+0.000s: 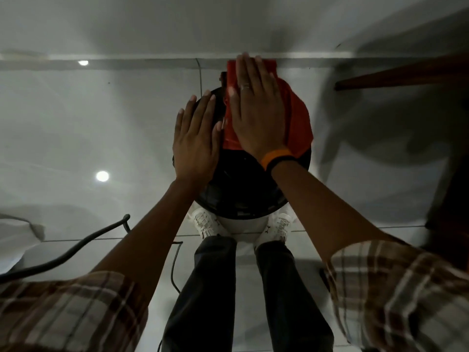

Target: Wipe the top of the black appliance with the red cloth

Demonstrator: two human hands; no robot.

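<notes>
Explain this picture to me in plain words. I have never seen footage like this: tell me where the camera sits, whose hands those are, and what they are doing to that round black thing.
There is one picture, taken by a wide-angle camera worn on a person's head, looking straight down. That is why you see both arms reaching away from you and, below them, the person's legs and white shoes on a pale tiled floor.

The round object is the black appliance, seen from above, standing on the floor in front of the feet. The right hand lies flat, fingers spread, pressing the red cloth onto the appliance's far side. The left hand rests open on its left edge, holding nothing, probably steadying it.

A dark cable trails over the floor at the left.
</notes>
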